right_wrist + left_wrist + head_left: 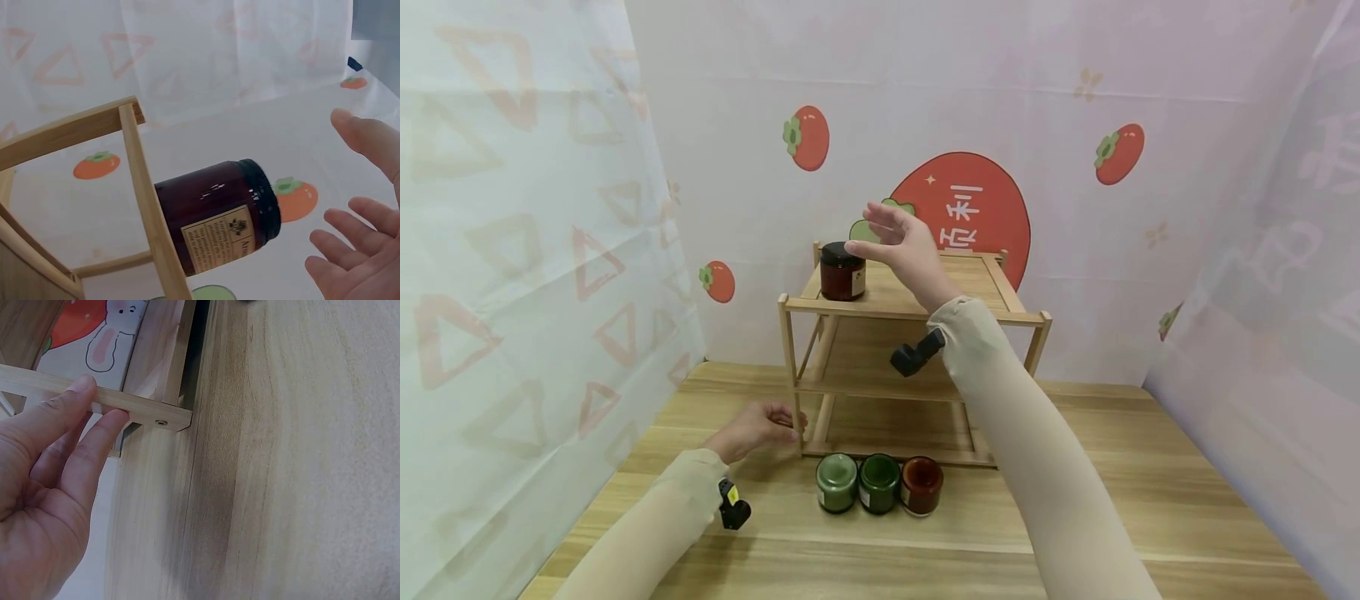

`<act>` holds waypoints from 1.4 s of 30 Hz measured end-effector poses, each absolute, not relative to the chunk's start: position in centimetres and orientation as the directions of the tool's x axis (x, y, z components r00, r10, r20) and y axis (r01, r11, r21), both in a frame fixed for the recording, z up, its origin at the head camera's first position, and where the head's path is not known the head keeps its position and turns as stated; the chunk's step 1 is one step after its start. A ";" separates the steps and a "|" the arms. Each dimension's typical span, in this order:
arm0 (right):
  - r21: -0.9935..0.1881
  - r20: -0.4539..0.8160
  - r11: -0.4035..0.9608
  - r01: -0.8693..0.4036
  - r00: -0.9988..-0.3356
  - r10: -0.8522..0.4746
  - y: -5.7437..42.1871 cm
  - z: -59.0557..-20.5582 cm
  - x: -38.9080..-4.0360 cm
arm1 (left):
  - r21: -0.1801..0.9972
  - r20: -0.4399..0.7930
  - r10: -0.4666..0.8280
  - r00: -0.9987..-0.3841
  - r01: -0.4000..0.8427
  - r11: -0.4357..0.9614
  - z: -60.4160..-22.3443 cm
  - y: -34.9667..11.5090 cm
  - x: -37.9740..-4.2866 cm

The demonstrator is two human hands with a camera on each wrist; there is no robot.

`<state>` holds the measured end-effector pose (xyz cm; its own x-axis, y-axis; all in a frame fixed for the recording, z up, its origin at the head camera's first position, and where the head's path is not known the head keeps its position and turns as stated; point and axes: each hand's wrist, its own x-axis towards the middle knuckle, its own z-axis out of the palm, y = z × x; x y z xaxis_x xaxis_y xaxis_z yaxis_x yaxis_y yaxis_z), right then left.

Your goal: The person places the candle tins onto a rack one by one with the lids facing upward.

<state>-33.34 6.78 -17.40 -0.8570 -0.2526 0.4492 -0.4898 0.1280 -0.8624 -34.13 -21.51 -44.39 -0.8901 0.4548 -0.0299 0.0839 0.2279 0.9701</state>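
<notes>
A dark red-brown glass jar (842,275) with a black lid and a printed label stands upright on the left of the top tier of a wooden shelf rack (917,307). Just right of that jar, my right hand (910,250) is raised with its fingers spread and nothing in them; in the right wrist view a gap shows between hand and lid. Low on the left, my left hand (762,430) pinches the rack's front left leg (109,399) between thumb and fingers. Before the rack's base sit a light green jar (837,482), a dark green jar (879,483) and a red-brown jar (921,485) in a row.
The rack stands on a wood-grain table (820,558), close to a white back cloth (737,192) printed with red fruit. Cloth sheets also hang at the left and right. The rack's middle tier (880,358) lies under the top one.
</notes>
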 end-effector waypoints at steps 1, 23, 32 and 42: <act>-0.857 0.463 0.118 -0.502 -0.849 -0.254 7.0 -17.3 -33.2 | 0.971 -0.030 0.455 -0.890 0.083 0.226 -44.4 -21.5 -34.2; -0.790 0.596 -0.004 -0.614 -0.766 -0.241 11.7 -20.5 -28.4 | 0.973 -0.031 0.456 -0.889 0.078 0.219 -44.3 -21.4 -34.1; -0.772 0.627 -0.051 -0.634 -0.747 -0.221 12.7 -23.4 -27.4 | 0.970 -0.030 0.452 -0.891 0.083 0.227 -44.4 -21.5 -34.0; -0.749 0.652 -0.058 -0.660 -0.721 -0.235 14.4 -27.7 -27.2 | 0.970 -0.027 0.455 -0.890 0.087 0.228 -44.3 -21.5 -34.0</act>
